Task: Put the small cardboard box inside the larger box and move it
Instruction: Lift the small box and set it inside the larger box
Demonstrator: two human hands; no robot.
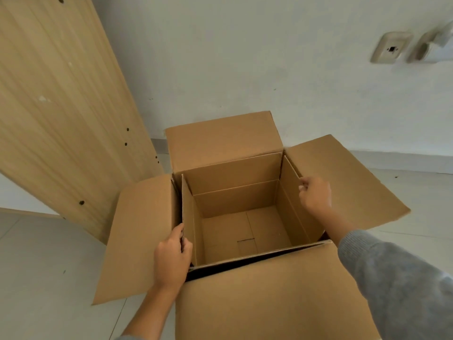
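Okay, small box [245, 217] sits down inside the big box [269, 303], open top up, empty as far as I can see. A dark gap shows between the two along the near side; the small box's rim stands above the big one's rim there, so whether it is seated fully I can't tell.

My left hand [171, 256] pinches the small box's left wall near the front corner, thumb on the inside, fingers outside. My right hand [315, 195] is closed on the right wall's top edge, further back. So the grips are staggered across the box, not square opposite each other. Both hands equally near, both holding the inner box, not the outer.

Big box's four flaps lie splayed out. It stands on the tile floor [49, 266], wood panel [61, 106] leaning just to the left.

Next, I judge: let go, regrip the big box, then move it.
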